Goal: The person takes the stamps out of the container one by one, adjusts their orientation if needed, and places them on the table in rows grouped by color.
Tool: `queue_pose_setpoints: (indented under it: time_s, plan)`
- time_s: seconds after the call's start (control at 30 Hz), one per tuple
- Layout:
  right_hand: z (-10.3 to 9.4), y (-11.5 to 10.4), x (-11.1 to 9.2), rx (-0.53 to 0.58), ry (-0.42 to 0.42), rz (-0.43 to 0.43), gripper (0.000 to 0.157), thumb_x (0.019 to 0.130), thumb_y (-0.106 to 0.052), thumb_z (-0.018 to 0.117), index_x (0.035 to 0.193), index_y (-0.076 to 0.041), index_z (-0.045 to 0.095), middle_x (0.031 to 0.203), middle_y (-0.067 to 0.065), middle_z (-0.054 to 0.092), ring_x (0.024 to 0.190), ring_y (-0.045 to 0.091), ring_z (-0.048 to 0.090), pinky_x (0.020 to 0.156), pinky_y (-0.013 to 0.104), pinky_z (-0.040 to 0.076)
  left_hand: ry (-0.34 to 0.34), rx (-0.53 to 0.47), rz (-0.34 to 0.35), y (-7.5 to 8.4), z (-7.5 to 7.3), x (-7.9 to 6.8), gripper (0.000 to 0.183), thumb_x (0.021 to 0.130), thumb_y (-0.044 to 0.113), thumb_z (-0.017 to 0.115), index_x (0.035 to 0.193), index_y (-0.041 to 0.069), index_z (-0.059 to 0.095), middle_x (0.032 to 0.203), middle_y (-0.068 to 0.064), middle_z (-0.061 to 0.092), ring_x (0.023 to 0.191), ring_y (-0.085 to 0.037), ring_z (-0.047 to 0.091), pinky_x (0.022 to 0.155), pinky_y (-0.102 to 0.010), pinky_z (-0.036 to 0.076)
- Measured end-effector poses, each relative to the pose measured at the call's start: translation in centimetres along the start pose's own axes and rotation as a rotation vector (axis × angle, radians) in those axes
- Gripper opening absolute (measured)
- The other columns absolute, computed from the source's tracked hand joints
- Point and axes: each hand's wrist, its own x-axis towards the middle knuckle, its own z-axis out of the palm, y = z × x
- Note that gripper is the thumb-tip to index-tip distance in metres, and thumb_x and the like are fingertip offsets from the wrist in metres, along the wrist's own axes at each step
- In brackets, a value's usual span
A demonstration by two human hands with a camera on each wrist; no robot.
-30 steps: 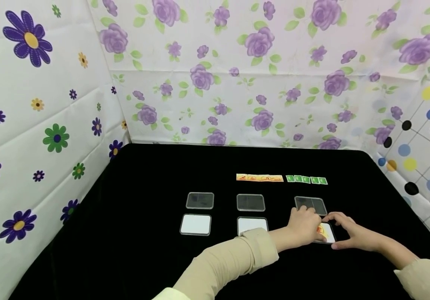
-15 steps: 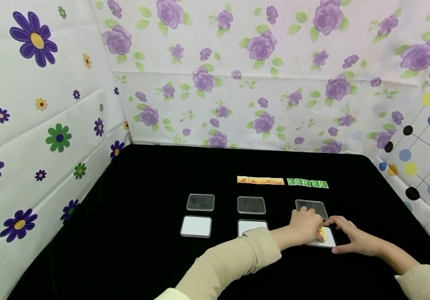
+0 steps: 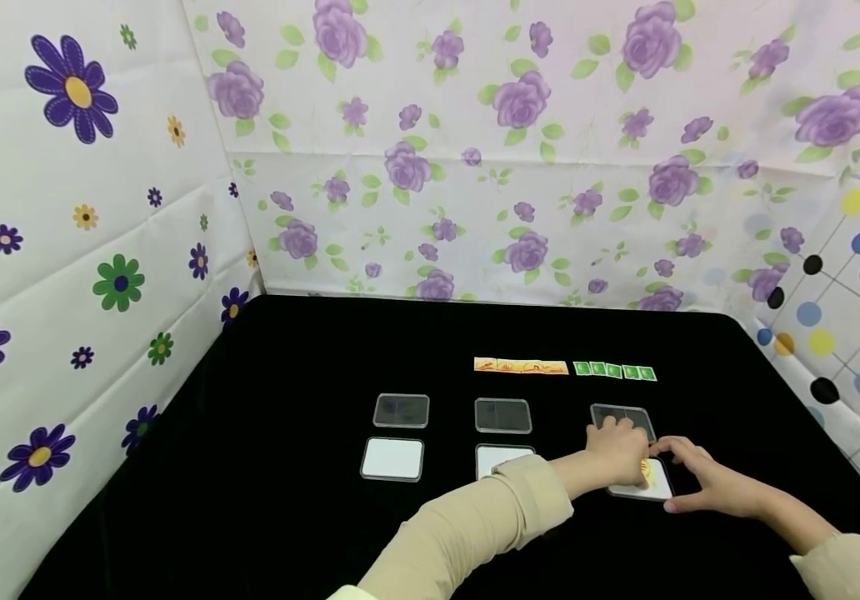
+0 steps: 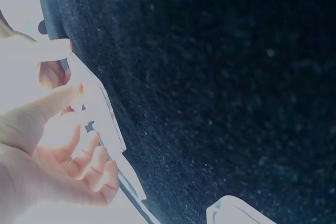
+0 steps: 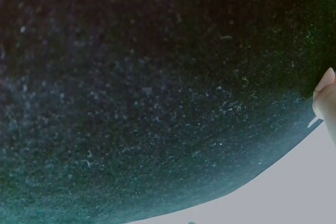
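At the right of the table, a white-faced clear plastic case (image 3: 636, 493) lies flat with a yellow-orange sticker (image 3: 647, 473) on it. My left hand (image 3: 613, 454) rests over the case's left part, its thumb tip on the white face beside the sticker. Its other fingers are loosely bent and overlap a clear lid (image 3: 634, 417) behind. In the left wrist view, my left thumb (image 4: 58, 100) meets the case (image 4: 100, 106). My right hand (image 3: 711, 477) holds the case's right edge between thumb and index finger. Only a fingertip (image 5: 326, 98) shows in the right wrist view.
Two more white-faced cases lie left, one (image 3: 392, 458) far left and one (image 3: 503, 455) partly behind my left sleeve. Clear lids (image 3: 402, 411) (image 3: 503, 416) sit behind them. Farther back are an orange sticker strip (image 3: 520, 366) and several green stickers (image 3: 613, 371). Patterned cloth walls (image 3: 430, 167) enclose the black table.
My left hand has shifted slightly, and its thumb is less visible over the sticker. My right hand keeps its hold on the case's edge. The head view has tilted up a little.
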Motion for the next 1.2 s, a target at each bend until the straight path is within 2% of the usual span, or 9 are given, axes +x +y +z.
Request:
queue_pose_setpoints:
  time_s: [0.1, 0.17, 0.33, 0.4, 0.53, 0.73, 0.9, 1.07, 1.2]
  plan:
    - [0.1, 0.1, -0.1, -0.027, 0.026, -0.028, 0.065, 0.078, -0.022, 0.076, 0.128, -0.003, 0.039, 0.130, 0.018, 0.036, 0.113, 0.009, 0.035, 0.081, 0.043, 0.040, 0.003, -0.003, -0.009, 0.2, 0.0, 0.1, 0.038, 0.068, 0.040, 0.083, 0.101, 0.030, 0.066, 0.100, 0.015, 0.064, 0.093, -0.004, 0.054, 0.089, -0.033, 0.045]
    - [0.1, 0.1, -0.1, -0.045, 0.041, -0.031, 0.065, 0.077, -0.023, 0.077, 0.127, -0.004, 0.040, 0.129, 0.015, 0.037, 0.108, -0.002, 0.032, 0.081, 0.039, 0.039, 0.004, -0.015, -0.017, 0.2, 0.1, 0.2, 0.039, 0.069, 0.037, 0.083, 0.103, 0.031, 0.065, 0.097, 0.017, 0.066, 0.089, -0.003, 0.056, 0.085, -0.030, 0.046]
    - [0.0, 0.0, -0.1, -0.013, 0.018, 0.002, 0.067, 0.077, -0.024, 0.077, 0.127, -0.002, 0.038, 0.129, 0.018, 0.036, 0.111, 0.019, 0.037, 0.081, 0.047, 0.041, 0.009, -0.035, -0.014, 0.1, -0.1, 0.1, 0.036, 0.074, 0.029, 0.078, 0.107, 0.036, 0.066, 0.095, 0.020, 0.068, 0.081, 0.003, 0.059, 0.068, -0.021, 0.044]
    - [-0.1, -0.1, 0.0, -0.008, 0.014, 0.001, 0.067, 0.078, -0.024, 0.076, 0.128, -0.001, 0.038, 0.129, 0.019, 0.035, 0.111, 0.018, 0.037, 0.081, 0.046, 0.040, 0.016, -0.048, -0.005, -0.1, -0.2, 0.0, 0.036, 0.077, 0.026, 0.075, 0.110, 0.037, 0.067, 0.098, 0.021, 0.068, 0.080, 0.003, 0.059, 0.063, -0.019, 0.043]
    - [-0.1, -0.1, 0.0, -0.016, 0.030, -0.006, 0.066, 0.077, -0.026, 0.077, 0.128, -0.005, 0.041, 0.129, 0.015, 0.038, 0.108, 0.004, 0.034, 0.082, 0.036, 0.039, 0.028, -0.094, 0.018, -0.6, -0.6, -0.2, 0.028, 0.082, 0.025, 0.071, 0.108, 0.034, 0.069, 0.097, 0.019, 0.070, 0.077, 0.004, 0.061, 0.059, -0.016, 0.041]
    - [-0.2, -0.1, 0.1, 0.027, -0.017, 0.030, 0.066, 0.078, -0.024, 0.076, 0.128, -0.002, 0.038, 0.131, 0.021, 0.035, 0.108, 0.034, 0.038, 0.080, 0.051, 0.039, 0.042, -0.128, 0.026, -1.1, -1.0, -0.5, 0.012, 0.084, 0.028, 0.070, 0.095, 0.030, 0.073, 0.081, 0.018, 0.069, 0.064, 0.005, 0.055, 0.055, -0.014, 0.038]
    - [-0.3, -0.1, 0.1, 0.010, -0.018, 0.019, 0.065, 0.079, -0.024, 0.076, 0.128, -0.001, 0.039, 0.130, 0.020, 0.036, 0.106, 0.030, 0.039, 0.080, 0.047, 0.038, 0.056, -0.115, 0.000, -1.2, -1.3, -0.6, 0.006, 0.086, 0.031, 0.068, 0.087, 0.031, 0.074, 0.072, 0.019, 0.066, 0.057, 0.005, 0.049, 0.051, -0.013, 0.034]
    - [-0.3, -0.1, 0.1, 0.026, -0.022, 0.010, 0.065, 0.079, -0.022, 0.075, 0.128, -0.001, 0.038, 0.129, 0.020, 0.035, 0.107, 0.035, 0.038, 0.079, 0.046, 0.038, 0.061, -0.125, -0.013, -1.4, -1.6, -0.8, 0.006, 0.085, 0.030, 0.069, 0.085, 0.030, 0.074, 0.071, 0.019, 0.067, 0.055, 0.007, 0.049, 0.049, -0.011, 0.034]
    - [-0.3, -0.1, 0.1, 0.027, -0.022, 0.012, 0.065, 0.079, -0.023, 0.075, 0.129, -0.002, 0.038, 0.129, 0.020, 0.035, 0.106, 0.033, 0.038, 0.079, 0.042, 0.037, 0.073, -0.143, -0.006, -1.8, -1.8, -0.9, 0.005, 0.084, 0.028, 0.070, 0.086, 0.030, 0.074, 0.075, 0.019, 0.067, 0.059, 0.007, 0.050, 0.051, -0.012, 0.033]
